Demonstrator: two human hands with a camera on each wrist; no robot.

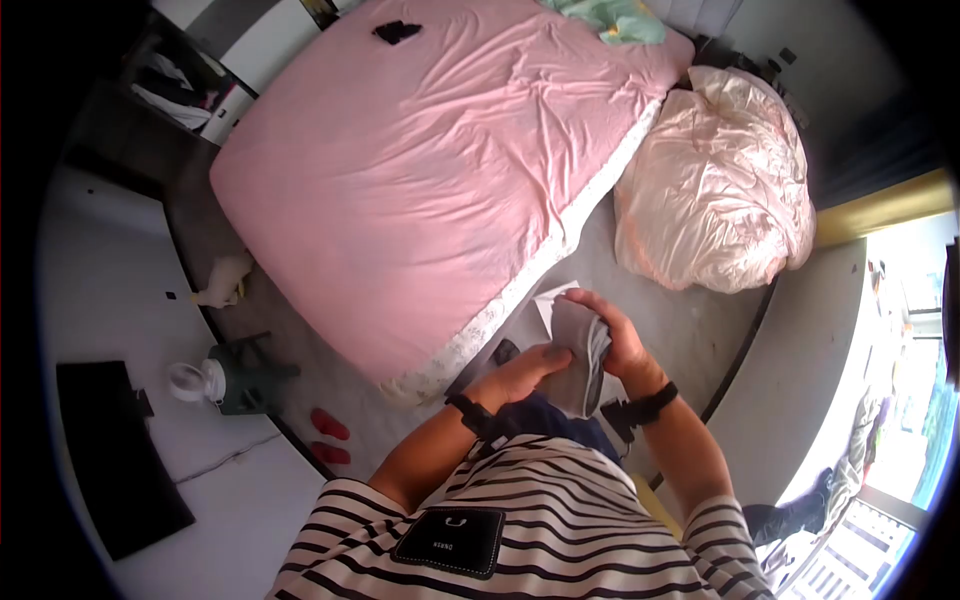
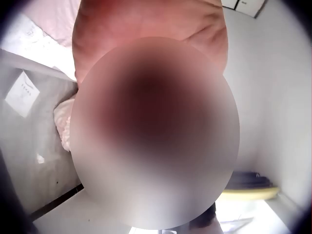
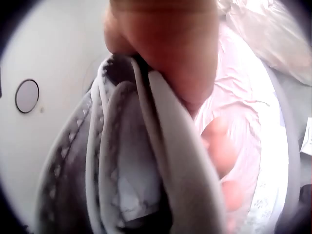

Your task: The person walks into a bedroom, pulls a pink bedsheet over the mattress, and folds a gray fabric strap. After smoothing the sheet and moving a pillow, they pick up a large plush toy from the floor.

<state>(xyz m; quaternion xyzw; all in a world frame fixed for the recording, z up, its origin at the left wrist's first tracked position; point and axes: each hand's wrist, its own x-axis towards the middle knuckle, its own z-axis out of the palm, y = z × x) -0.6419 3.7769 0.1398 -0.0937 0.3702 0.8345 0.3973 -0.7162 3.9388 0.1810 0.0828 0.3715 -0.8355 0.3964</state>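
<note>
A grey folded item [image 1: 575,360] with several layers is held between both hands in front of the striped shirt. The left hand [image 1: 522,373] grips its left side, thumb lying on its face; its other fingers are mostly hidden. Around the upper right edge curls the right hand [image 1: 622,345]. The right wrist view shows the item's stacked pale edges [image 3: 187,161] with zigzag stitching, the right hand [image 3: 168,44] above them and fingertips [image 3: 219,151] of the left hand beyond. A large blur covers most of the left wrist view, below part of the left hand [image 2: 151,24].
A bed with a pink sheet [image 1: 400,170] fills the area ahead. A bundled pale pink quilt [image 1: 715,190] lies to its right. Red slippers [image 1: 329,424] and a green stool [image 1: 245,375] are at the left. White paper [image 2: 22,94] lies on the floor.
</note>
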